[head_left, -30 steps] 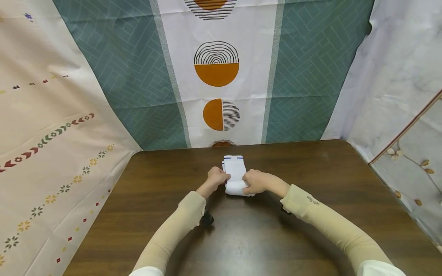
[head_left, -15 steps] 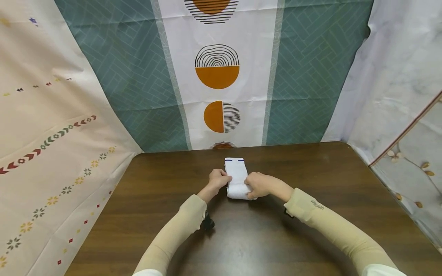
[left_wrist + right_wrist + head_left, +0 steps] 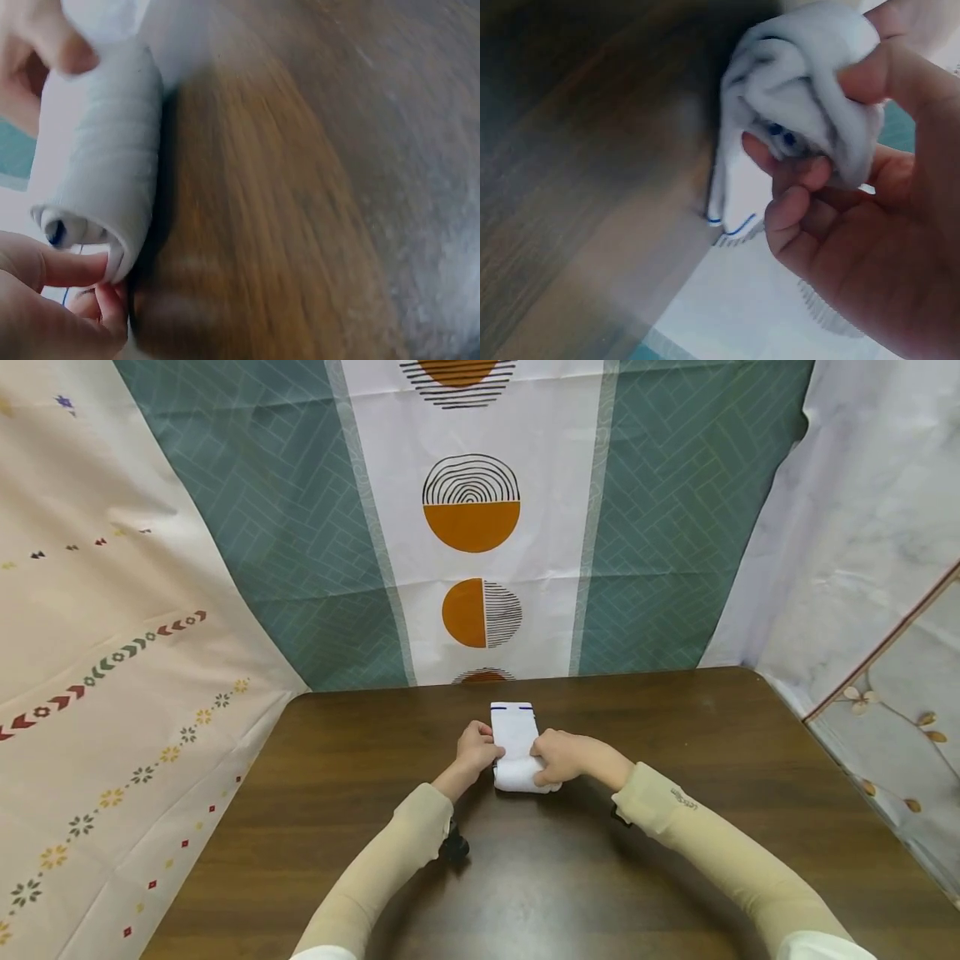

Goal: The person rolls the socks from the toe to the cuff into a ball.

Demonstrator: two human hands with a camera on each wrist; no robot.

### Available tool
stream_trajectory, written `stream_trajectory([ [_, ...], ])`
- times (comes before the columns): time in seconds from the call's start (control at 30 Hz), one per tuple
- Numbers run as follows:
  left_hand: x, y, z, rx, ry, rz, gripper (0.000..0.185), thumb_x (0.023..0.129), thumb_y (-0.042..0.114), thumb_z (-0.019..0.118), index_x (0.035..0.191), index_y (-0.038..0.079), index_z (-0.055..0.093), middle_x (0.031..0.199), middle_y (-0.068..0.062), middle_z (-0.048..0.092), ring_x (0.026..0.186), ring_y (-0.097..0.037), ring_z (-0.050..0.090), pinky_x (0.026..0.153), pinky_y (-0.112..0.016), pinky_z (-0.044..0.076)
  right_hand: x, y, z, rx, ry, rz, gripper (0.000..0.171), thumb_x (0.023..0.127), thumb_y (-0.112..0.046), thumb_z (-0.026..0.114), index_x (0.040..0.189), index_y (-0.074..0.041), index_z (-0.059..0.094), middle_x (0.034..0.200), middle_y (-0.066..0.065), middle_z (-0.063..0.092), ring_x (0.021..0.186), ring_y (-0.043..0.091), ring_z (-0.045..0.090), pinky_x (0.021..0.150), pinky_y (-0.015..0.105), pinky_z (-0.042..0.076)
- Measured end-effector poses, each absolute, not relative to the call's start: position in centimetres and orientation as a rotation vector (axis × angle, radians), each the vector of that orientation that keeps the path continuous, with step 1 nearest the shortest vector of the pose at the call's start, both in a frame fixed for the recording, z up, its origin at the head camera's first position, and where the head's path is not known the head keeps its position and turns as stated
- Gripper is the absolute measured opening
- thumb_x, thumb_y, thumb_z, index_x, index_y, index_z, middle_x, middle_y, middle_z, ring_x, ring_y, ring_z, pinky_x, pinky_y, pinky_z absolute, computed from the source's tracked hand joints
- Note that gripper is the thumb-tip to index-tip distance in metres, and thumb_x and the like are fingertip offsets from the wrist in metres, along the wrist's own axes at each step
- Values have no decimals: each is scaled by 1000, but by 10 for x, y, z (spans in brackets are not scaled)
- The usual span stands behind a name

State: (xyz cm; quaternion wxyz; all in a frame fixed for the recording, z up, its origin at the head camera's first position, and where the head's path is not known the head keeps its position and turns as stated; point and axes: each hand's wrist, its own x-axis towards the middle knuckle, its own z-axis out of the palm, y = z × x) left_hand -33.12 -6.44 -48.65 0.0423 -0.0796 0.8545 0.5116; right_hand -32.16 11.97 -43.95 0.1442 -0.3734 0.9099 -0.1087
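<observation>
Dark wooden tabletop (image 3: 600, 877) lies under our hands. Our left hand (image 3: 477, 749) and right hand (image 3: 557, 756) each pinch an end of the half-rolled white sock with blue stripes (image 3: 516, 752) between them.

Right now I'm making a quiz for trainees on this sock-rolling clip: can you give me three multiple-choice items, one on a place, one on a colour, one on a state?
1. Where does the white sock lie?
A. on the brown table
B. on the floor
C. hung on the backdrop

2. What colour is the stripe at the sock's far, flat end?
A. red
B. dark blue
C. green

3. What state is the sock's near end in?
A. spread flat
B. rolled into a tube
C. tied in a knot

Answers:
1 A, the head view shows it on the wooden tabletop between the left hand and the right hand.
2 B, a dark blue line crosses the far edge.
3 B, the left wrist view shows a rolled tube pinched at its ends by the fingers.
</observation>
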Motion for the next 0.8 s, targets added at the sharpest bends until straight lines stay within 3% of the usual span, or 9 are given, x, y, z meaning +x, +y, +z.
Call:
stream_trajectory([
  [0.13, -331, -61, -487, -228, 2614, 1582, 40, 77, -6, 72, 107, 3, 48, 113, -21, 65, 107, -31, 61, 79, -35, 53, -334, 117, -441, -1031, 2594, -323, 18, 81, -21, 65, 68, -10, 59, 60, -7, 43, 55, 7, 39, 51, 21, 33],
  [0.33, -333, -69, -491, -79, 2709, 1552, 41, 75, 1, 79, 110, 0, 57, 103, -19, 71, 106, -32, 61, 75, -33, 54, -335, 115, -444, -944, 2606, -319, 15, 80, -22, 63, 74, -9, 61, 64, -4, 48, 58, 9, 42, 52, 22, 34],
  [0.47, -334, -75, -491, 52, 2809, 1455, 44, 74, 8, 82, 113, 2, 63, 96, -17, 70, 98, -31, 61, 72, -34, 54, -324, 116, -446, -930, 2647, -299, 15, 81, -22, 62, 76, -8, 59, 65, -3, 50, 57, 11, 43, 52, 25, 35],
  [0.63, -335, -75, -489, 28, 2908, 1363, 48, 70, 12, 86, 106, -1, 56, 87, -15, 65, 78, -22, 59, 63, -29, 47, -323, 113, -450, -953, 2654, -266, 15, 85, -21, 57, 77, -10, 53, 67, -2, 49, 59, 12, 43, 54, 27, 36],
  [0.8, -334, -75, -484, 245, 2921, 1285, 17, 85, 13, 73, 94, 1, 66, 83, -12, 68, 67, -14, 55, 57, -23, 43, -330, 110, -448, -883, 2615, -215, 16, 88, -22, 54, 79, -9, 55, 70, 0, 51, 62, 14, 46, 56, 28, 38],
])
